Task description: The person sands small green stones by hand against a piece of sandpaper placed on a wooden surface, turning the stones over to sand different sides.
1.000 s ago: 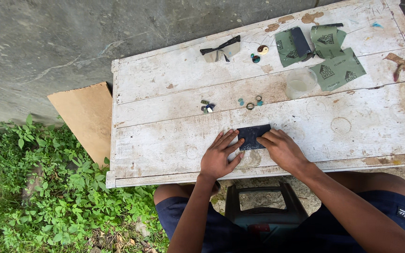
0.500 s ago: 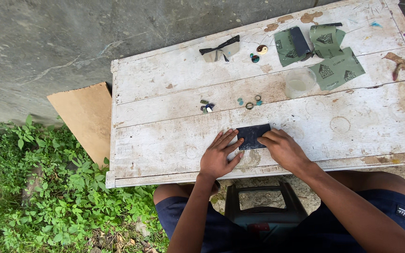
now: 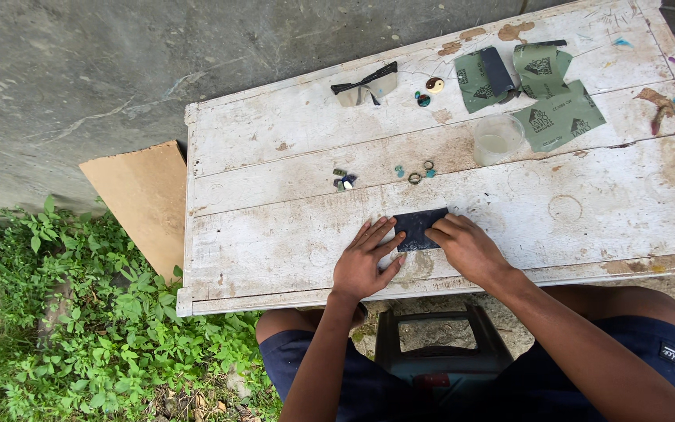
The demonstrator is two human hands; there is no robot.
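Fingers: left hand (image 3: pixel 362 266) lies flat and spread, fingertips (image 3: pixel 388 234) on the left edge of the dark sheet (image 3: pixel 419 227); right hand (image 3: pixel 466 248) has its fingers curled and pressed down on the sheet's right part. Whether anything small sits under those fingers cannot be told.
Dark sheet: a small dark rectangle lying flat on the desk (image 3: pixel 275 234), near the front edge, between the two hands.
Desk: worn white planks with stains and ring marks.
Small bits: a dark cluster (image 3: pixel 343 180) and a few rings and beads (image 3: pixel 416 172) lie on the middle plank, just beyond the sheet, apart from both hands.
Cup: a clear cup (image 3: pixel 498 138) stands farther back on the right.
Green sheets: several green sheets (image 3: pixel 560 117) lie at the far right, one with a dark block (image 3: pixel 498 70) on it.
Glasses: safety glasses (image 3: pixel 365 86) rest near the far edge, with two round pieces (image 3: pixel 429 90) beside them.
Surroundings: cardboard (image 3: pixel 146 199) leans at the desk's left end, above green plants (image 3: pixel 80 344); a dark stool (image 3: pixel 439 344) shows between the person's knees.
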